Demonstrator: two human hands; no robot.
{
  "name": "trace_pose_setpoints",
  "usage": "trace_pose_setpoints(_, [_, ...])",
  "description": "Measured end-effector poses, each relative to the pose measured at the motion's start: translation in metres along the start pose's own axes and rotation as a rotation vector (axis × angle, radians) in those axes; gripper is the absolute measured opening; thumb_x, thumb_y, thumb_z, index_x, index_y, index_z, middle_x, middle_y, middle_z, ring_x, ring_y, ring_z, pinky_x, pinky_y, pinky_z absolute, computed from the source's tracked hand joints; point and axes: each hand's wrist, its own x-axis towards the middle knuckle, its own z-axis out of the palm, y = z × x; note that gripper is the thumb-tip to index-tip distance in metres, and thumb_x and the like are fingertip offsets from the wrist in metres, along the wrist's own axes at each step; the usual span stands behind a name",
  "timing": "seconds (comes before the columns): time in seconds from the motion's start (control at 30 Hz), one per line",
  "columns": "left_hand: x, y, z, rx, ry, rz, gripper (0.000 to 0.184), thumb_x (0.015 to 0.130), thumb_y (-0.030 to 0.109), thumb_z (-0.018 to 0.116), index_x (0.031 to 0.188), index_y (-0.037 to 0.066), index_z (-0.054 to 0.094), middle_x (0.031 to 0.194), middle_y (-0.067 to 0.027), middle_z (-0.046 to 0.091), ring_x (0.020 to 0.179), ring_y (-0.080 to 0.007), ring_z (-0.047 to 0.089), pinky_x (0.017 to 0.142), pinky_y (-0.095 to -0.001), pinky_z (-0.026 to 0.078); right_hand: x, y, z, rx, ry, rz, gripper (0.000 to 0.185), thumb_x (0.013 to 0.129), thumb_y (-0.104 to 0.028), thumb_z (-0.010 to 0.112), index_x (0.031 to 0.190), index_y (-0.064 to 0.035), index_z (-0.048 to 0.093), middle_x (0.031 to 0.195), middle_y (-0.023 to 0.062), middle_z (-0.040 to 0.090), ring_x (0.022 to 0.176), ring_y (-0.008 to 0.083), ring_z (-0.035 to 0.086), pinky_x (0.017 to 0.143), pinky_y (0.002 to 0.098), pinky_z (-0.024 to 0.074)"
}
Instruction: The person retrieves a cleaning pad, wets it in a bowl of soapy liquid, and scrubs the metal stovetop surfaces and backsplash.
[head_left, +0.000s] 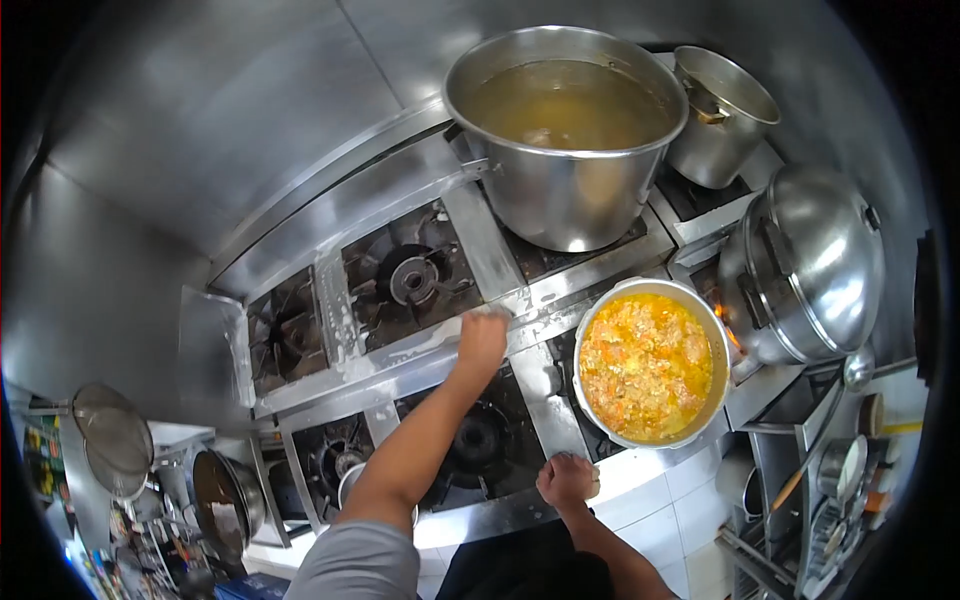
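My left hand reaches forward over the stove and lies against the metal strip between the back and front burners. It is closed and slightly blurred, and whatever is in it is hidden. My right hand is closed too, its fingers curled at the stove's front edge; I cannot make out anything in it. Right of both hands stands a pot of orange-yellow stew, full of chunky pieces. Bare burners lie around my left arm, including a back burner just beyond the hand.
A large stockpot of yellowish liquid stands at the back, beside a smaller tall pot. At right, a big domed, lidded pot sits near a flame. A ladle hangs there. Strainers and pans are at left.
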Motion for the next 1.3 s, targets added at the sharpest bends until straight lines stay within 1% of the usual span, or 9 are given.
trace_pose_setpoints(0.07, [-0.051, 0.009, -0.036, -0.143, -0.058, 0.010, 0.021, 0.076, 0.001, 0.062, 0.092, 0.007, 0.074, 0.089, -0.0201, 0.073, 0.089, -0.0364, 0.071, 0.081, -0.0515, 0.051, -0.001, 0.002, 0.004, -0.084, 0.008, 0.017, 0.013, 0.072, -0.023, 0.068, 0.069, -0.0139, 0.059, 0.069, 0.0076, 0.061, 0.073, 0.0340, 0.060, 0.071, 0.0496, 0.0453])
trace_pose_setpoints(0.13, [-0.108, -0.004, -0.064, -0.455, 0.212, -0.054, 0.033, 0.077, -0.005, 0.059, 0.104, 0.007, 0.074, 0.099, -0.0194, 0.073, 0.092, -0.0396, 0.070, 0.084, -0.0485, 0.054, -0.001, 0.002, 0.002, -0.041, -0.055, 0.063, 0.011, 0.074, -0.022, 0.066, 0.071, -0.0144, 0.059, 0.072, 0.0081, 0.062, 0.074, 0.0343, 0.059, 0.071, 0.0500, 0.0453])
trace_pose_setpoints(0.27, [-0.230, -0.038, -0.180, -0.201, 0.174, -0.561, 0.030, 0.086, -0.001, 0.056, 0.106, 0.009, 0.077, 0.105, -0.0189, 0.073, 0.093, -0.0397, 0.070, 0.083, -0.0469, 0.057, -0.008, 0.008, 0.014, -0.019, 0.086, -0.088, 0.012, 0.076, -0.015, 0.063, 0.069, -0.0157, 0.055, 0.070, 0.0080, 0.058, 0.068, 0.0347, 0.058, 0.063, 0.0509, 0.0405])
trace_pose_setpoints(0.47, [-0.385, -0.064, -0.164, -0.097, -0.291, -0.807, 0.020, 0.085, 0.006, 0.064, 0.096, 0.011, 0.080, 0.095, -0.0189, 0.073, 0.088, -0.0399, 0.071, 0.080, -0.0465, 0.057, -0.008, 0.009, 0.011, -0.005, -0.016, -0.057, 0.014, 0.081, -0.023, 0.062, 0.072, -0.0128, 0.060, 0.071, 0.0112, 0.062, 0.073, 0.0345, 0.061, 0.069, 0.0504, 0.0453])
trace_pose_setpoints(0.6, [-0.419, -0.069, -0.096, -0.180, -0.347, -0.587, 0.065, 0.077, 0.027, 0.081, 0.135, 0.007, 0.061, 0.143, -0.0247, 0.054, 0.123, -0.0386, 0.059, 0.106, -0.0483, 0.047, -0.009, 0.009, 0.010, -0.027, -0.022, -0.041, 0.013, 0.082, -0.023, 0.063, 0.073, -0.0121, 0.061, 0.071, 0.0107, 0.063, 0.075, 0.0334, 0.062, 0.071, 0.0494, 0.0453])
trace_pose_setpoints(0.7, [-0.394, -0.046, -0.091, -0.010, -0.553, -0.710, 0.090, 0.068, 0.040, 0.087, 0.143, 0.006, 0.050, 0.151, -0.0233, 0.044, 0.133, -0.0398, 0.051, 0.113, -0.0533, 0.040, -0.009, 0.005, 0.010, -0.032, -0.003, -0.051, 0.014, 0.083, -0.022, 0.062, 0.075, -0.0109, 0.061, 0.071, 0.0116, 0.063, 0.074, 0.0340, 0.062, 0.070, 0.0499, 0.0458])
trace_pose_setpoints(0.93, [-0.366, -0.075, -0.071, -0.058, -0.798, -0.689, 0.068, 0.064, 0.028, 0.083, 0.127, 0.009, 0.063, 0.127, -0.0172, 0.062, 0.124, -0.0396, 0.058, 0.105, -0.0556, 0.044, -0.005, -0.007, 0.005, -0.094, 0.022, -0.049, 0.013, 0.083, -0.017, 0.063, 0.073, -0.0099, 0.058, 0.070, 0.0111, 0.062, 0.071, 0.0346, 0.062, 0.065, 0.0498, 0.0449])
trace_pose_setpoints(1.03, [-0.392, -0.097, -0.074, -0.402, -0.359, -0.563, 0.042, 0.067, 0.021, 0.076, 0.108, 0.013, 0.073, 0.109, -0.0184, 0.071, 0.106, -0.0389, 0.067, 0.094, -0.0464, 0.053, -0.001, -0.028, -0.002, 0.037, 0.015, 0.000, 0.009, 0.084, -0.014, 0.065, 0.079, -0.0071, 0.062, 0.077, 0.0131, 0.064, 0.076, 0.0342, 0.063, 0.068, 0.0486, 0.0471])
trace_pose_setpoints(1.3, [-0.411, -0.149, -0.107, -0.912, -0.335, -0.573, 0.047, 0.076, 0.017, 0.084, 0.119, 0.004, 0.070, 0.110, -0.0141, 0.072, 0.104, -0.0242, 0.068, 0.096, -0.0334, 0.049, 0.003, -0.266, 0.016, 0.510, -0.215, -0.194, 0.027, 0.084, -0.014, 0.072, 0.107, -0.0028, 0.068, 0.097, 0.0152, 0.067, 0.089, 0.0374, 0.065, 0.083, 0.0454, 0.0512])
